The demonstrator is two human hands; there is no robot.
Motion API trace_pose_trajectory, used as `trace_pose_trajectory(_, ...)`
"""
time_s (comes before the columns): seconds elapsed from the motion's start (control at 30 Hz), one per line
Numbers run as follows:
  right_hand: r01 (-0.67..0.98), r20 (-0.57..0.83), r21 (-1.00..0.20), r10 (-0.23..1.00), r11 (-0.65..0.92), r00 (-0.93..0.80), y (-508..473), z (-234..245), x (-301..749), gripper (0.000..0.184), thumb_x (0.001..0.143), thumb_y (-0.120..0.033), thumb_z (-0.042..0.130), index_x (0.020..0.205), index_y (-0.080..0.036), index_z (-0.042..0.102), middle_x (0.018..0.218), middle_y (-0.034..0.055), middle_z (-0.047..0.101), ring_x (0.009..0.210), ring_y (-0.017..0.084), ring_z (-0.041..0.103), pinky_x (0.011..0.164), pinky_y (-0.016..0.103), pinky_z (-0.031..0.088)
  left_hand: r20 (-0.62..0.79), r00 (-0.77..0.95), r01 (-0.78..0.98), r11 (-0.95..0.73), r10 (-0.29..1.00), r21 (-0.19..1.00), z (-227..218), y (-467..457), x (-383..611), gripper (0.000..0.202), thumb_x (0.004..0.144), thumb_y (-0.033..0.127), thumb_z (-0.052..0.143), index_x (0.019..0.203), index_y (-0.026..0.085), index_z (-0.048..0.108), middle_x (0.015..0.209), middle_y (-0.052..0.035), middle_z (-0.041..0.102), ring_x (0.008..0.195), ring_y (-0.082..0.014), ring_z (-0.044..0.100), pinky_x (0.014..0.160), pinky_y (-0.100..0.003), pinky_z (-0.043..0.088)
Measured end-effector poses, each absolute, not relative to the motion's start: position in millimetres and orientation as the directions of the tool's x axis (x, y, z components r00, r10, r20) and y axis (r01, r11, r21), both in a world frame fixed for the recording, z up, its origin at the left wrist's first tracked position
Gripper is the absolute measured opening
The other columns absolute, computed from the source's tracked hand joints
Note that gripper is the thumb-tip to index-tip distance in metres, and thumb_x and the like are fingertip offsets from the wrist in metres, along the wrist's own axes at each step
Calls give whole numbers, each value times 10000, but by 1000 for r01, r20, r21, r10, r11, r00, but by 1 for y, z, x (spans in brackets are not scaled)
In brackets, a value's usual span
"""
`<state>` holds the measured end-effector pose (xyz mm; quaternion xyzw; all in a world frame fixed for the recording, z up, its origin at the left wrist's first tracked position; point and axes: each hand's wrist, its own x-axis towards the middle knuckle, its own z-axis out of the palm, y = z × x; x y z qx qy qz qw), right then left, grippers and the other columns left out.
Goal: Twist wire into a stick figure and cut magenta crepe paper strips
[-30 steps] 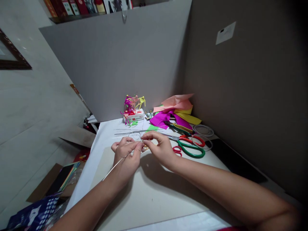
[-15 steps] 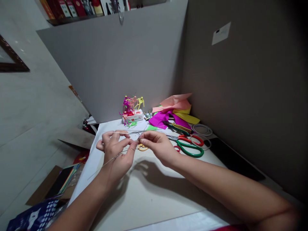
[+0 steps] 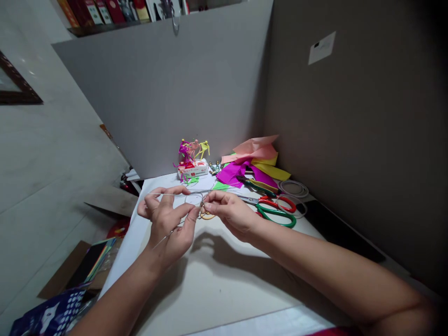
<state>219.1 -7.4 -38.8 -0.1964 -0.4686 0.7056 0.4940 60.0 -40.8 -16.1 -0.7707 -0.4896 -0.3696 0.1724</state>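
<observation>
Opened out since the earlier frame, a thin silver wire loop [image 3: 193, 199] hangs above the board, pinched by the right hand [image 3: 229, 214]; along a strand, the left hand [image 3: 164, 224] is spread, its grip unclear. Light and springy, the wire is best held near the twist, hidden by fingertips. Green-handled scissors [image 3: 276, 214] lie beyond.

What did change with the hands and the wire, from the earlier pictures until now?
The left hand moved left, away from the right hand, and its fingers spread wider, with a thin wire running out to the left above the table. A small wire loop now shows between the hands. The right hand stayed pinching the wire near the loop. The green-handled scissors and coloured paper stayed as they were.
</observation>
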Motion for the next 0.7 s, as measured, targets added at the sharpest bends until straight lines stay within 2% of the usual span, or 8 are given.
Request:
trace_pose_trajectory(0.17, -609, 117, -752, 857, -253, -502, -10, -39, 218, 395, 595, -127, 722, 908, -190, 490, 652, -34, 619, 646, 117, 569, 734, 264, 406, 706, 273, 840, -519, 654, 156, -12, -39, 58, 185, 800, 239, 574, 691, 269, 720, 1038, -50, 652, 1078, -295, 440, 925, -516, 261)
trace_pose_trajectory(0.27, -642, 148, -717, 842, -270, -519, -10, -41, 217, 461, 607, -126, 725, 959, -202, 436, 696, -25, 642, 697, 126, 603, 779, 278, 413, 625, 246, 799, -520, 741, 302, -8, -36, 55, 226, 829, 260, 537, 696, 275, 719, 1006, -29, 673, 1051, -259, 475, 936, -482, 304)
trace_pose_trajectory(0.4, -501, 149, -859, 888, -102, -436, -9, -45, 217, 447, 678, -189, 696, 997, -216, 384, 794, 25, 682, 814, 172, 638, 784, 324, 428, 430, 107, 634, -395, 896, 665, -11, -23, 47, 236, 802, 351, 547, 715, 238, 735, 899, -60, 698, 962, -226, 576, 868, -390, 438)
trace_pose_trajectory(0.47, -331, 216, -938, 923, 105, -319, -9, -45, 218, 364, 714, -215, 661, 959, -222, 392, 821, 31, 670, 830, 186, 630, 762, 339, 437, 351, 78, 605, -324, 933, 727, -15, -17, 44, 226, 770, 378, 578, 717, 232, 743, 876, -68, 706, 961, -236, 594, 874, -389, 449)
trace_pose_trajectory(0.5, -209, 307, -943, 920, 259, -245, -10, -46, 218, 304, 731, -218, 641, 932, -219, 413, 842, 36, 657, 843, 190, 617, 762, 346, 435, 320, 84, 594, -306, 943, 744, -16, -15, 43, 225, 762, 384, 586, 712, 230, 743, 877, -69, 709, 961, -239, 600, 881, -391, 449)
trace_pose_trajectory(0.53, -66, 433, -901, 883, 429, -180, -10, -46, 219, 236, 747, -214, 621, 903, -214, 444, 863, 42, 640, 863, 193, 597, 771, 352, 428, 294, 103, 580, -297, 950, 758, -16, -14, 42, 226, 761, 385, 589, 707, 227, 741, 886, -69, 712, 964, -241, 603, 887, -391, 447)
trace_pose_trajectory(0.6, 213, 695, -668, 700, 713, -162, -11, -45, 221, 112, 775, -180, 586, 861, -201, 517, 894, 56, 610, 895, 199, 548, 795, 355, 407, 246, 144, 532, -284, 959, 797, -16, -15, 42, 237, 765, 383, 586, 692, 212, 732, 893, -71, 714, 956, -239, 612, 884, -381, 452)
trace_pose_trajectory(0.7, 413, 848, -260, 410, 873, -334, -12, -47, 223, 135, 812, -111, 526, 896, -200, 583, 924, 68, 602, 867, 197, 497, 756, 341, 392, 163, 186, 469, -233, 969, 852, -15, -18, 45, 243, 764, 369, 583, 676, 185, 714, 862, -70, 712, 929, -238, 622, 861, -363, 464)
